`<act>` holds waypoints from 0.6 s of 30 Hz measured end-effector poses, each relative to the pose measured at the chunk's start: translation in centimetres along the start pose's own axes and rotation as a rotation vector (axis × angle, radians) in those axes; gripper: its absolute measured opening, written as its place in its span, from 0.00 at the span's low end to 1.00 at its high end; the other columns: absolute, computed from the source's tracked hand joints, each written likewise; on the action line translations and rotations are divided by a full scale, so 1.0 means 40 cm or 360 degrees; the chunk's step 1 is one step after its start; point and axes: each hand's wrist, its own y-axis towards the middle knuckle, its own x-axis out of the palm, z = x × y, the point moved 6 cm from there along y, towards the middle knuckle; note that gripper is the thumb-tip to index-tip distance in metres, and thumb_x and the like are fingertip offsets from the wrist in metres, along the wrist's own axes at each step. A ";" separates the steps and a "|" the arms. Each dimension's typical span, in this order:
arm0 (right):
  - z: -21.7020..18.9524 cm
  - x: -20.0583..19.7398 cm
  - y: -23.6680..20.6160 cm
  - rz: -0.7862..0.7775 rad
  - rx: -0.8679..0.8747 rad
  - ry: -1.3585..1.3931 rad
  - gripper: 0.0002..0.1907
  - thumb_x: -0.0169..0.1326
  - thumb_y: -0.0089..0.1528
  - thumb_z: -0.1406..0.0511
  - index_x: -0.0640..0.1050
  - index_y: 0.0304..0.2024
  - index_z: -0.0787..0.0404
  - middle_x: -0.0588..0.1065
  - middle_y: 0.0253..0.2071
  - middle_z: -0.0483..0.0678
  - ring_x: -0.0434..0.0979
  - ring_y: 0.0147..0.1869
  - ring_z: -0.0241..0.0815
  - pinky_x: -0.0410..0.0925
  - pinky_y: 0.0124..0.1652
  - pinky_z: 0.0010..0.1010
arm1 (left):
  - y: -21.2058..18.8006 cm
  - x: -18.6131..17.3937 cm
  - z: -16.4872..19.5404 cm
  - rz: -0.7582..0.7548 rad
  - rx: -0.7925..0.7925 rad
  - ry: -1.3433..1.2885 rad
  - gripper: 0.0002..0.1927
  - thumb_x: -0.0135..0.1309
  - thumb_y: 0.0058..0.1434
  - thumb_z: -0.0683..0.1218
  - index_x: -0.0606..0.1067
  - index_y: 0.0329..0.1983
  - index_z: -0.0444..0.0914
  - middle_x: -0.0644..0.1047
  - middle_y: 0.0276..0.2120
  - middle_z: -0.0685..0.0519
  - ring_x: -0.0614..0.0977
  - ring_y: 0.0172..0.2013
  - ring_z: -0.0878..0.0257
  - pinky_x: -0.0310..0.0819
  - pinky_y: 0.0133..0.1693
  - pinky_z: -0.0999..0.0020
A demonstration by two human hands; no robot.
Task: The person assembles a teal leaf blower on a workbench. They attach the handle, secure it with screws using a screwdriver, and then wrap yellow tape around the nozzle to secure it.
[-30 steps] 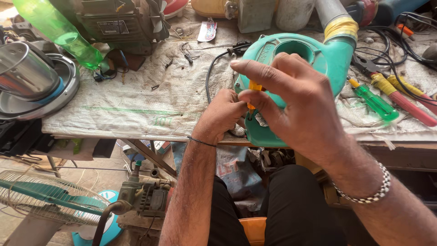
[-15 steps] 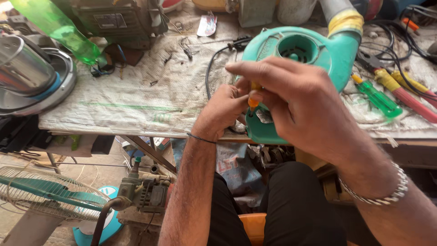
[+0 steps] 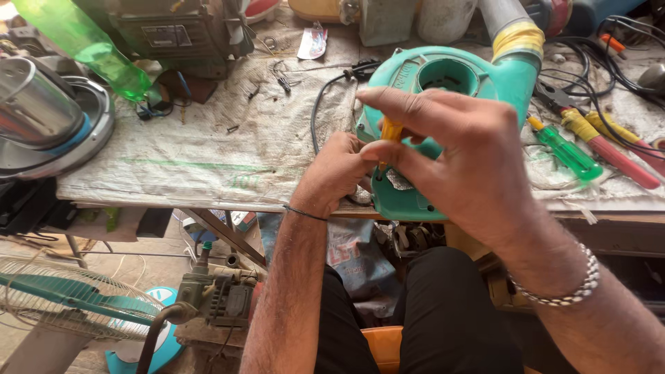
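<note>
We pinch a yellow-handled screwdriver [image 3: 390, 131] in the fingers of our right hand [image 3: 457, 156], its tip down on the teal blower housing [image 3: 443, 83]. Our left hand [image 3: 339, 173] curls closed against the housing's near end, which overhangs the workbench edge [image 3: 173, 202]. Bare sacking lies open to the left; a green screwdriver [image 3: 564, 149] and red-handled pliers [image 3: 616, 159] crowd the right.

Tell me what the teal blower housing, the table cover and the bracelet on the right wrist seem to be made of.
Teal blower housing: moulded plastic by its look, smooth with a soft sheen and rounded edges.
Table cover: probably woven plastic sacking, whitish, creased and stained, with a visible weave.
Bracelet: likely metal, silvery linked beads that glint.
</note>
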 end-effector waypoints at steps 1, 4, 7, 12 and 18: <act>0.002 0.007 0.003 -0.0009 0.0051 -0.0030 0.26 0.65 0.60 0.63 0.78 0.62 0.50 0.81 0.40 0.50 0.83 0.39 0.42 0.77 0.36 0.29 | 0.003 -0.002 -0.002 0.0012 0.0034 -0.0028 0.19 0.61 0.57 0.51 0.80 0.30 0.26 0.80 0.22 0.50 0.80 0.20 0.66 0.75 0.20 0.68; -0.016 0.004 0.008 -0.0013 0.0001 0.0239 0.26 0.57 0.62 0.74 0.73 0.63 0.59 0.78 0.50 0.54 0.81 0.45 0.43 0.75 0.39 0.33 | 0.007 0.005 -0.015 -0.0061 0.0047 -0.0141 0.19 0.59 0.59 0.51 0.81 0.29 0.26 0.81 0.22 0.51 0.81 0.21 0.66 0.79 0.23 0.69; -0.052 -0.003 0.013 -0.0037 -0.0235 0.0267 0.26 0.59 0.62 0.75 0.76 0.62 0.56 0.80 0.48 0.50 0.84 0.51 0.44 0.81 0.47 0.35 | 0.003 0.003 -0.025 -0.0012 0.0081 -0.0105 0.16 0.60 0.57 0.52 0.81 0.34 0.32 0.79 0.22 0.54 0.81 0.22 0.68 0.76 0.23 0.69; -0.041 0.014 0.004 0.0022 0.0061 0.0171 0.28 0.63 0.60 0.69 0.75 0.63 0.54 0.77 0.43 0.51 0.80 0.43 0.45 0.76 0.41 0.32 | -0.003 0.005 -0.023 0.0006 0.0186 0.0015 0.17 0.62 0.55 0.50 0.81 0.32 0.29 0.80 0.23 0.55 0.78 0.25 0.70 0.73 0.25 0.70; -0.032 -0.012 -0.020 0.0059 0.0156 0.0423 0.28 0.59 0.60 0.74 0.75 0.63 0.56 0.80 0.44 0.49 0.83 0.45 0.42 0.75 0.44 0.32 | -0.004 0.012 -0.054 0.0022 -0.0092 0.0163 0.25 0.58 0.65 0.56 0.78 0.25 0.29 0.73 0.18 0.54 0.71 0.20 0.69 0.64 0.21 0.68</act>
